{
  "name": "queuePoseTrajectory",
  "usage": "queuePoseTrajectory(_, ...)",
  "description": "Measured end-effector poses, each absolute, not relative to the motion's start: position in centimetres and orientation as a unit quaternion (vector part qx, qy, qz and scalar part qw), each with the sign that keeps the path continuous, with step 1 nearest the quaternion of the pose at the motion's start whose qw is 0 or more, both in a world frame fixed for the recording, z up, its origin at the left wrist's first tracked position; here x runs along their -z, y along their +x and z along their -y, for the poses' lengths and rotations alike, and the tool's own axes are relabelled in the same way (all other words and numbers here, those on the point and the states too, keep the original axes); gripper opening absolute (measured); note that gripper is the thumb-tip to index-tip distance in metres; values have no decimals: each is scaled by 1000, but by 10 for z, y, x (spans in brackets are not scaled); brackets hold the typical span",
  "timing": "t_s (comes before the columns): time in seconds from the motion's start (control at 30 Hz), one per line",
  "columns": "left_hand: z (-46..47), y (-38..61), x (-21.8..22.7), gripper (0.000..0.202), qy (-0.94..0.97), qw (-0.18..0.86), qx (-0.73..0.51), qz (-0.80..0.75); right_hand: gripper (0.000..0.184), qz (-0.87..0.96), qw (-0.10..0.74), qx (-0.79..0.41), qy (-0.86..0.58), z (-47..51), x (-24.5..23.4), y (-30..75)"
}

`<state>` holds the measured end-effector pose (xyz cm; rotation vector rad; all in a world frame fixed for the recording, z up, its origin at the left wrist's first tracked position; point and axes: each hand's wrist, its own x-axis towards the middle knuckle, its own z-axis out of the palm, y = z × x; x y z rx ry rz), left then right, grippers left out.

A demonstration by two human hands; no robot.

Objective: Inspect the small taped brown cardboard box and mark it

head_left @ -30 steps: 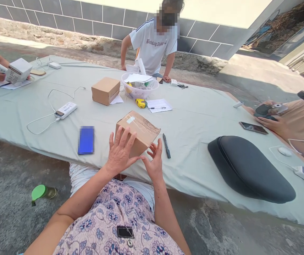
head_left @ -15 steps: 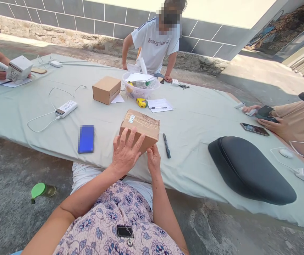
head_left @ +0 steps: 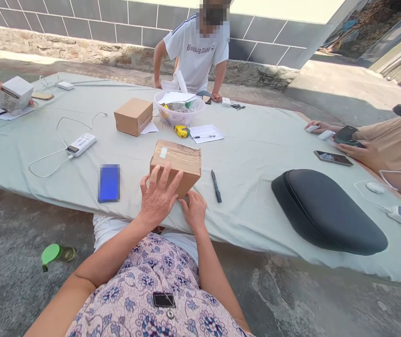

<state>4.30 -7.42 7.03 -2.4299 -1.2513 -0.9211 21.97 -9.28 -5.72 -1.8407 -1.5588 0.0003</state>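
Cardboard box (head_left: 181,160) sits toward the near side of the tabletop (head_left: 249,145), left of a black pen (head_left: 216,186), within easy reach. The left hand (head_left: 158,197) lies spread open against it, likely for steadiness; the right hand (head_left: 195,210) bends low at its corner, grip partly hidden, so I can't tell its state.

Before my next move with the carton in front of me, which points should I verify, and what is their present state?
1. Left hand on the carton: ok, fingers spread against its near side.
2. Right hand grip, at the carton's lower near corner: cannot tell how firm.
3. Carton's top closed: ok.
4. Black pen apart from carton: ok, lies to its right.
5. Carton's contents: cannot tell.
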Motion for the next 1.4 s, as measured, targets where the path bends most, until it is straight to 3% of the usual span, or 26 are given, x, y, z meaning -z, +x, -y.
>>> queuePoseTrajectory(0.37,70,46,-69,66,-833,145,319,428,18,598,371,-14,-710,93,54,218)
queuePoseTrajectory(0.73,62,40,-70,58,-814,135,345,448,19,589,420,-77,-686,96,53,222)
queuePoseTrajectory(1.0,52,20,-70,55,-777,140,381,480,35,567,480,-157,-651,100,40,211)
queuePoseTrajectory(1.2,47,8,-67,55,-741,138,426,500,55,444,627,-333,-547,100,31,195)
queuePoseTrajectory(1.4,43,9,-46,63,-732,8,474,489,61,418,651,-209,-598,108,8,206)
